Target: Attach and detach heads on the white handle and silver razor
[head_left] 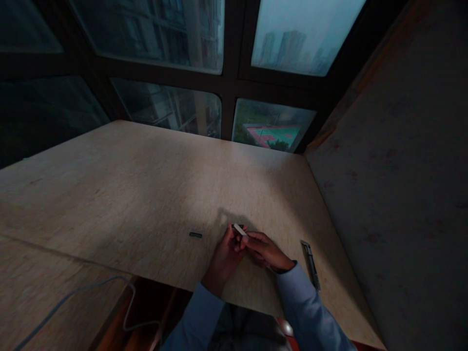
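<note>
My right hand (266, 249) is closed on a small pale flat stick (240, 229), its thumb lying along the near end. The stick points away from me and to the left. Just left of it, my left hand (227, 252) has its fingers curled, pinching a small dark strip (236, 225) that shows behind the stick. Stick and strip overlap here; whether they touch I cannot tell. A small dark green piece (195, 235) lies on the table to the left of my hands. To the right rests a long, dark and silvery tool like a box cutter (310, 265).
Beneath my hands is a pale, marble-patterned table (164, 195). A grey cable (73, 295) runs over its lower left part and hangs past the near edge. Dark-framed windows (228, 83) stand at the back, with a patterned wall (395, 195) along the right.
</note>
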`<state>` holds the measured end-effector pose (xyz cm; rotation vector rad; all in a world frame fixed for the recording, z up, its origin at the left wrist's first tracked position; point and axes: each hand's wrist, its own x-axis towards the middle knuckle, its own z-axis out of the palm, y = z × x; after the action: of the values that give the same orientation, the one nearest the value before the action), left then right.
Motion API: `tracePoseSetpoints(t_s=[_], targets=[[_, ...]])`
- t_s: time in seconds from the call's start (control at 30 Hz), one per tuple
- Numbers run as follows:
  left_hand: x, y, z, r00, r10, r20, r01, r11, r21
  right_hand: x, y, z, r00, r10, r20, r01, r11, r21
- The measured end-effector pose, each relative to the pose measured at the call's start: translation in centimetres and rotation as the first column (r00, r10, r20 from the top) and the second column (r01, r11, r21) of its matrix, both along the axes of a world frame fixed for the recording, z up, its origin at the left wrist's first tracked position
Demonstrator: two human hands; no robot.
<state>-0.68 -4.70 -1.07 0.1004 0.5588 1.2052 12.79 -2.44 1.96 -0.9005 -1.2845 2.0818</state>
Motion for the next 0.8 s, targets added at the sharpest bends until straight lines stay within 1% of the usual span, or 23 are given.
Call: tracePoseSetpoints(t_s=[0.17, 0.33, 0.4, 0.47, 0.63, 0.8], targets=[[0.0, 0.1, 0.5, 0.999, 0.021, 0.037, -0.02, 1.0, -0.023, 0.0, 0.1, -0.2, 0.999, -0.041, -0.002, 0.041, 0.999, -0.018], [0.1, 0.0, 1.0, 0.999, 0.03, 0.042, -0.03, 0.999, -0.017, 0.2, 0.3, -0.8, 0.997, -0.061, 0.039, 0.062, 0.998, -0.009], [0.0, -0.1, 1.1, 0.998, 0.034, 0.045, -0.032, 0.999, -0.035, 0.3, 0.3, -0.9, 0.997, -0.065, 0.047, 0.065, 0.998, -0.01], [0.0, -0.1, 1.2, 0.998, 0.04, 0.057, -0.037, 0.998, -0.051, 0.5, 0.3, -0.9, 0.996, -0.077, 0.054, 0.078, 0.997, -0.007], [-0.1, 0.0, 1.2, 0.998, 0.032, 0.055, -0.031, 0.999, -0.028, 0.8, 0.0, -0.4, 0.991, -0.115, 0.064, 0.116, 0.993, -0.012], [0.0, -0.1, 1.1, 0.994, 0.051, 0.099, -0.047, 0.998, -0.037, 1.2, -1.1, -0.4, 0.984, -0.173, 0.051, 0.175, 0.984, -0.027]])
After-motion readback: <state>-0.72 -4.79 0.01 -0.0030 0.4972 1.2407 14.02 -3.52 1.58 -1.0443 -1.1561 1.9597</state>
